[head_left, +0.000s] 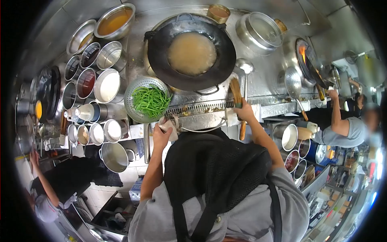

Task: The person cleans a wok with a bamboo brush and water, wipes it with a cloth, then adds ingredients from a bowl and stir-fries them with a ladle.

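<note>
My left hand (161, 136) is closed around a folded pale cloth (169, 128) at the front edge of the stove. Just beyond it, a perforated colander (131, 109) holds cut green beans (150, 101). My right hand (245, 111) grips a bamboo wok brush (236, 89), its bristles pointing away from me. A ladle (244, 65) lies beside the brush, with its wooden handle (242, 131) running past my right hand over the edge. In front of me, a large black wok (161, 60) contains cloudy brownish liquid (192, 53). Neither hand touches the wok.
Several metal pots of sauces and powders (108, 85) stand on the left. A lidded pot (260, 34) and a can (218, 14) sit behind the wok. Flame burns under a tilted wok (308, 60) at right, near a co-worker (348, 125); another person (46, 201) works at left.
</note>
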Action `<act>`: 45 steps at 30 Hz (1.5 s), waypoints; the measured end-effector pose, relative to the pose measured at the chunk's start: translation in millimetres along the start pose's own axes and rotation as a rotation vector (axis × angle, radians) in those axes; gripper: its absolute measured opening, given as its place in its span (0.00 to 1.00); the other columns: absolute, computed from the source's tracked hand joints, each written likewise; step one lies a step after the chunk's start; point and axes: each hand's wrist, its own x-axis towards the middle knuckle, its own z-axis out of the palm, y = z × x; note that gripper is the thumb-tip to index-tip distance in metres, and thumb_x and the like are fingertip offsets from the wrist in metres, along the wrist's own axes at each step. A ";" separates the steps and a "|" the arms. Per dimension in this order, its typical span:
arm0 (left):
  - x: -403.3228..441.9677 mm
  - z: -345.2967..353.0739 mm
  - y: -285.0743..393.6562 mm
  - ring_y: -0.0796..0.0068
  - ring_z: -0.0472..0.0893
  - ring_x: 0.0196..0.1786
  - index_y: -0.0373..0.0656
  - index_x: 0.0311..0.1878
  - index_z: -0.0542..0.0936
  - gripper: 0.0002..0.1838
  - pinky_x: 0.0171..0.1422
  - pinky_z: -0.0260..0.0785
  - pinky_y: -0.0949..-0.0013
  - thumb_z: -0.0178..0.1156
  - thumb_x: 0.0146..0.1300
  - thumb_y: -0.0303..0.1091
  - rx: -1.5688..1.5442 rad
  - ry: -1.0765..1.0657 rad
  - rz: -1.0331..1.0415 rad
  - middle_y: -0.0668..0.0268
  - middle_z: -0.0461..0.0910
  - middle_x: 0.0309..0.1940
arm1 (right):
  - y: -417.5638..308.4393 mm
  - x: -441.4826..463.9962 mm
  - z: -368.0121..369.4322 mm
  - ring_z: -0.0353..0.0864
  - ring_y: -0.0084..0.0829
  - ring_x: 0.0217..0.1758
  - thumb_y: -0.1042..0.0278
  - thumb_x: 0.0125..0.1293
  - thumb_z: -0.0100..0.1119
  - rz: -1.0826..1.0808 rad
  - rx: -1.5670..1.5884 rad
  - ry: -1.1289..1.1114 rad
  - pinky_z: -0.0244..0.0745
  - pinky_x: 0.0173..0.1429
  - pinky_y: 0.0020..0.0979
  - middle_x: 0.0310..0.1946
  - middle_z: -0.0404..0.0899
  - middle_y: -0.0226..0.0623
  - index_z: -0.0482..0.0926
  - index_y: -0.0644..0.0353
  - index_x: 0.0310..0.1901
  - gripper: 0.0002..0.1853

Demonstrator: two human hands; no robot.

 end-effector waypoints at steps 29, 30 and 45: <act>92.5 157.3 194.8 0.55 0.81 0.56 0.27 0.70 0.57 0.43 0.60 0.75 0.57 0.70 0.61 0.41 -1.003 -0.005 -0.355 0.49 0.77 0.57 | -232.0 147.8 -133.7 0.90 0.44 0.32 0.60 0.64 0.70 -0.525 0.037 -0.269 0.84 0.30 0.42 0.42 0.87 0.53 0.75 0.62 0.70 0.33; 86.4 140.7 199.6 0.52 0.81 0.59 0.24 0.70 0.57 0.44 0.61 0.75 0.57 0.69 0.61 0.41 -0.998 0.009 -0.340 0.44 0.76 0.58 | -236.0 123.3 -123.9 0.86 0.54 0.44 0.58 0.65 0.68 -0.660 -0.076 -0.170 0.80 0.46 0.47 0.45 0.86 0.59 0.74 0.62 0.70 0.33; 120.2 120.5 148.3 0.51 0.78 0.65 0.20 0.71 0.56 0.46 0.66 0.73 0.55 0.67 0.58 0.39 -0.980 -0.118 -0.248 0.39 0.76 0.62 | -253.8 201.5 -142.5 0.79 0.39 0.17 0.66 0.68 0.65 -0.533 0.153 -0.198 0.74 0.18 0.41 0.24 0.81 0.43 0.72 0.60 0.71 0.29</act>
